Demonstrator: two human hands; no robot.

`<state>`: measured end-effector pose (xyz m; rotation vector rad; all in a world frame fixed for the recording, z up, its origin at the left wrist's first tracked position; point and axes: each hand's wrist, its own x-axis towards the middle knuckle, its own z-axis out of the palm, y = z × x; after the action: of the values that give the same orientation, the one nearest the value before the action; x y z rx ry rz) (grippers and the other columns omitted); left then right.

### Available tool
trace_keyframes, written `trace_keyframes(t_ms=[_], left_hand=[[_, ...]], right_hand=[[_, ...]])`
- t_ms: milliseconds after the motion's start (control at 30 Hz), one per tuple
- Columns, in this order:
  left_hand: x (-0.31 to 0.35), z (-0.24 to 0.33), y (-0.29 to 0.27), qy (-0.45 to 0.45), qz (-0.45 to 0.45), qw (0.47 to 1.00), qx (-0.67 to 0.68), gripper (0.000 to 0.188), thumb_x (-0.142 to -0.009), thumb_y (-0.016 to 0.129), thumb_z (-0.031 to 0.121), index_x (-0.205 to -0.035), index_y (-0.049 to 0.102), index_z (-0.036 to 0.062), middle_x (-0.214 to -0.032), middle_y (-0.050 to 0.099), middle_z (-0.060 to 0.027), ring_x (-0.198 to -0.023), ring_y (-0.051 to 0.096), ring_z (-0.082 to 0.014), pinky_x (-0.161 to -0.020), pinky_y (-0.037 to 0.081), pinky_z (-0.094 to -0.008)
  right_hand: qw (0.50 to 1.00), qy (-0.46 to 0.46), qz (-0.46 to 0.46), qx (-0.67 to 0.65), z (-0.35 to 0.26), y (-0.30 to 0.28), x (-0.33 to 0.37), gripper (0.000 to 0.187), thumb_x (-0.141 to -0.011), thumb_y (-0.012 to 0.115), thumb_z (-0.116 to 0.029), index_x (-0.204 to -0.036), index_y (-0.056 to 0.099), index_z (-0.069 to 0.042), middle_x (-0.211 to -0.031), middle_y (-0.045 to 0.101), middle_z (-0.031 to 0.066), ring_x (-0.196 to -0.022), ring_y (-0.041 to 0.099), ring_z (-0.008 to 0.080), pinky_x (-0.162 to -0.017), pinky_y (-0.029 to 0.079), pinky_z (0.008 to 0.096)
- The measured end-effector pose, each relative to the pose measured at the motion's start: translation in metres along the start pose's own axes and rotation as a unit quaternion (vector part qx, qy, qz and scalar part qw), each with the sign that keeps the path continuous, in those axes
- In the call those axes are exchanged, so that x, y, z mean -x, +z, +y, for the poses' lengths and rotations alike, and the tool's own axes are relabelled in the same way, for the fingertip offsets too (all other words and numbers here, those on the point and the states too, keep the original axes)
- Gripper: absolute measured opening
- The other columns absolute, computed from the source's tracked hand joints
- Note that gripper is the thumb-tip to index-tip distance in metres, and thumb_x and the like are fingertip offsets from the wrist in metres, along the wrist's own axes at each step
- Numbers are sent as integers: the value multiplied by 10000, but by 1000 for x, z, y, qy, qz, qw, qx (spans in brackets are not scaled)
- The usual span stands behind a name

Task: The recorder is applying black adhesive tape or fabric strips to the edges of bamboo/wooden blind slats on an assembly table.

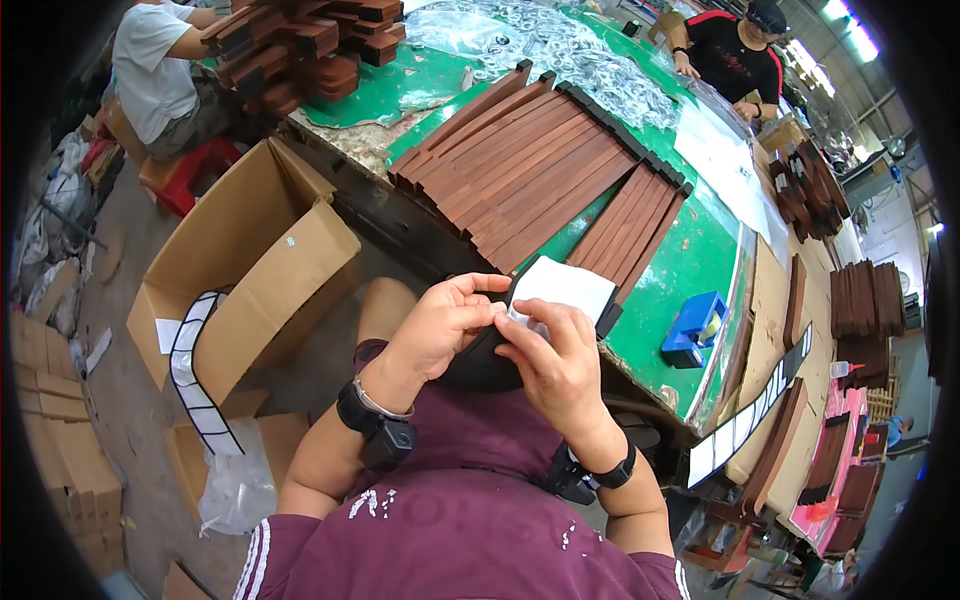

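Observation:
Above the near edge of the bench, my left hand (440, 325) is closed in a pinch, its thumb and fingertips meeting those of my right hand. My right hand (555, 360) is also pinching, with fingers curled over the lower left corner of a white sheet (570, 285). What lies between the fingertips is too small to make out. Dark edging shows around the sheet. Just beyond it, long reddish-brown wooden strips (530, 165) with black ends lie side by side on the green-topped bench (660, 270).
To the right sits a blue tape dispenser (695, 330). Open cardboard boxes (250, 270) stand at my left, one holding a strip of white labels (190, 365). More brown strips (300, 45) are piled at the far left. Two people work across the bench.

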<state>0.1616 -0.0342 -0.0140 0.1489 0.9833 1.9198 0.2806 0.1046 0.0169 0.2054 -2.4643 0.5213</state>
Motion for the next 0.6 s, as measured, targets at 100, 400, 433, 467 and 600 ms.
trace_keyframes(t_ms=[100, 400, 433, 467, 600], left_hand=[[0, -2, -3, -1, 18, 1000, 13, 377, -951, 632, 30, -1305, 514, -24, -969, 683, -53, -815, 653, -76, -719, 523, -201], [-7, -14, -9, 16, 20, 999, -21, 361, -955, 657, 47, -1278, 521, -39, -874, 677, -17, -767, 613, -48, -684, 490, -185], [-7, -12, -6, 44, 28, 997, -51, 331, -958, 655, 44, -1255, 538, -42, -883, 680, -22, -774, 616, -51, -686, 496, -190], [-8, -12, -4, 71, 36, 993, -81, 301, -961, 653, 40, -1233, 556, -44, -892, 684, -27, -781, 620, -53, -688, 501, -195], [-19, -18, 0, 163, 108, 971, -140, 190, -1000, 608, 60, -1153, 619, -51, -950, 693, -39, -837, 623, -63, -749, 520, -217]], right_hand=[[1000, -22, 12, 13, -1, 5, 0, 334, -759, 759, -105, -1087, 696, -92, -1134, 625, 80, -987, 613, 274, -861, 477, 416], [997, -61, -11, -36, 8, 12, 1, 215, -711, 678, -80, -925, 655, -74, -1115, 610, 88, -995, 609, 272, -927, 476, 455], [996, -73, -1, -42, 7, 11, 0, 190, -716, 680, -74, -903, 648, -74, -1097, 610, 81, -991, 607, 265, -949, 476, 465], [996, -72, -3, -44, 6, 8, 0, 190, -716, 680, -74, -903, 648, -74, -1097, 610, 81, -991, 607, 265, -949, 476, 465], [979, -180, -47, -83, 4, -3, -1, 180, -714, 710, -69, -888, 669, -90, -1026, 613, 51, -958, 599, 239, -991, 471, 500]])
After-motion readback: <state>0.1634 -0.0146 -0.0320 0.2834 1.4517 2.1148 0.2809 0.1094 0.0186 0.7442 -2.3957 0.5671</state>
